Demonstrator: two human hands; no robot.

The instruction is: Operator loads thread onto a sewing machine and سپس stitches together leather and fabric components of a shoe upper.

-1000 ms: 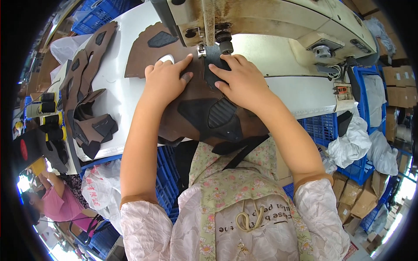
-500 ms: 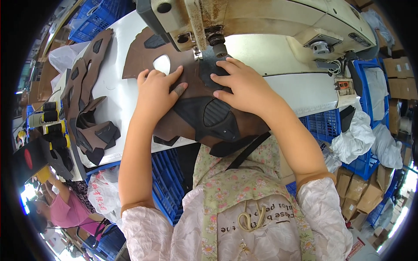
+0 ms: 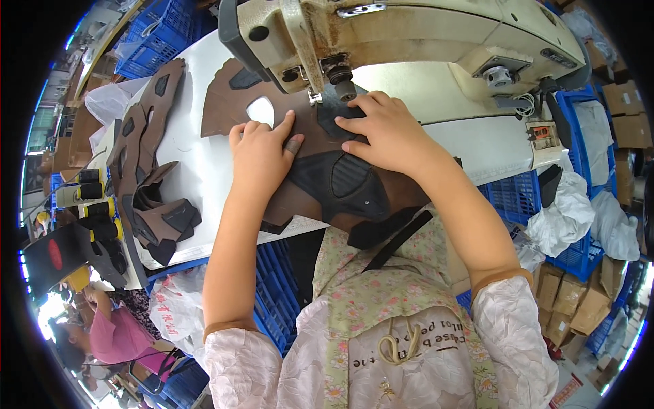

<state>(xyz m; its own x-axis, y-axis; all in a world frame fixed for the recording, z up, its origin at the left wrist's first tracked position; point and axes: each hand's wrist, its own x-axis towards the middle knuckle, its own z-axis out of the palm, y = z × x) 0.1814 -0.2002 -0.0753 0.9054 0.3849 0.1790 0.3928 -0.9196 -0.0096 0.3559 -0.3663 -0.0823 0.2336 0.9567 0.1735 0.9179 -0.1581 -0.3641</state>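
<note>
A brown sheet piece with black patches (image 3: 279, 204) lies under the sewing machine (image 3: 436, 34), its near edge hanging over the table front toward my lap. My left hand (image 3: 262, 153) rests on it beside an oval cut-out, thumb and index finger apart. Across from it, my right hand (image 3: 388, 133) spreads its fingers over a dark patch (image 3: 330, 117) just right of the presser foot (image 3: 315, 98). Neither hand grips anything; both press on the surface. Closer to me, a ribbed black patch (image 3: 349, 178) shows on the same piece. The needle tip is too small to make out.
More brown pieces with black patches (image 3: 146, 143) are heaped on the white table's left side. Thread spools (image 3: 102, 210) stand beyond them. Blue crates (image 3: 507, 198), white plastic bags (image 3: 562, 211) and cartons (image 3: 572, 300) stand at right. A person in pink (image 3: 122, 334) sits lower left.
The whole view has shifted slightly, so things appear a little lower and mostly farther right. Both hands stay on the brown piece, with little visible movement against the machine.
</note>
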